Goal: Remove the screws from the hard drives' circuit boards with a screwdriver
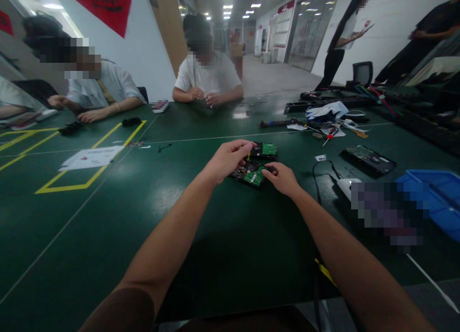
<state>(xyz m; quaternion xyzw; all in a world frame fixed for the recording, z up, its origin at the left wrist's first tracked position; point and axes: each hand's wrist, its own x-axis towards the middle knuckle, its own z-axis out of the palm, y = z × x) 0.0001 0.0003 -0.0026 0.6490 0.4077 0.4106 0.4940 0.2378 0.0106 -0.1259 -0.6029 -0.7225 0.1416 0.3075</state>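
A hard drive [255, 177] with a green circuit board lies on the green table in front of me. Over its far left part is my left hand [230, 159], fingers closed in a pinch. A thin yellow piece [248, 155] shows below those fingertips; its kind is too small to tell. My right hand [282, 178] grips the drive's right edge between thumb and curled fingers. Just behind lies a second hard drive [269, 150], also with a green board, partly hidden by my left hand.
Another hard drive [368, 160] lies to the right, near a blue bin [436, 198] and a cabled device [350, 186]. Farther back are a screwdriver [328, 138], white gloves [327, 110] and a dark power tool [282, 123]. Paper [91, 158] lies left. Two people sit across the table.
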